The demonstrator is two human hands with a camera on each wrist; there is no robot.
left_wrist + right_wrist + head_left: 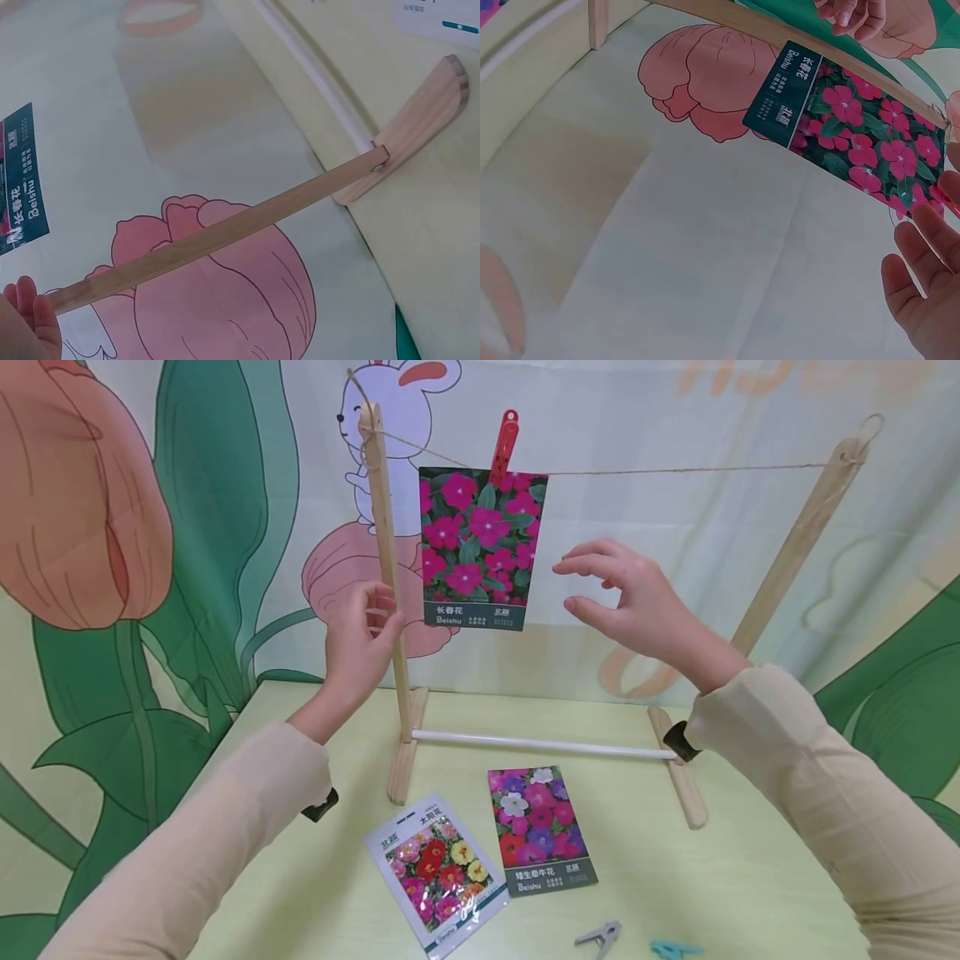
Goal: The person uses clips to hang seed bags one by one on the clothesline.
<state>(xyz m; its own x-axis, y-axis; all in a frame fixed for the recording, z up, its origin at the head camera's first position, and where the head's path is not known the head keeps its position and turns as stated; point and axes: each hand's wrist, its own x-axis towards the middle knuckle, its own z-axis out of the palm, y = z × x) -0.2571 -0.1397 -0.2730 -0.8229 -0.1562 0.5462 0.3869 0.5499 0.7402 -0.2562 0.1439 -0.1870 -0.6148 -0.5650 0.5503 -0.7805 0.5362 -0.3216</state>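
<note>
A seed packet (480, 539) with magenta flowers hangs from a thin string (675, 471), held at its top edge by a red clothespin (506, 443). My right hand (630, 597) is raised to the right of this packet, fingers loosely bent and thumb apart, holding nothing. In the right wrist view, those fingers overlap the packet's clipped end. Beside the left wooden post (387, 543) is my left hand (362, 635), its fingers relaxed. Its thumb overlaps the post in the head view, and nothing shows in its grasp.
A second post (802, 535) carries the string's right end. A white rod (540, 743) joins the stand's wooden feet. On the table lie a white-edged packet (442, 877), a petunia packet (540, 831), a grey clothespin (600, 937) and a teal clothespin (675, 950).
</note>
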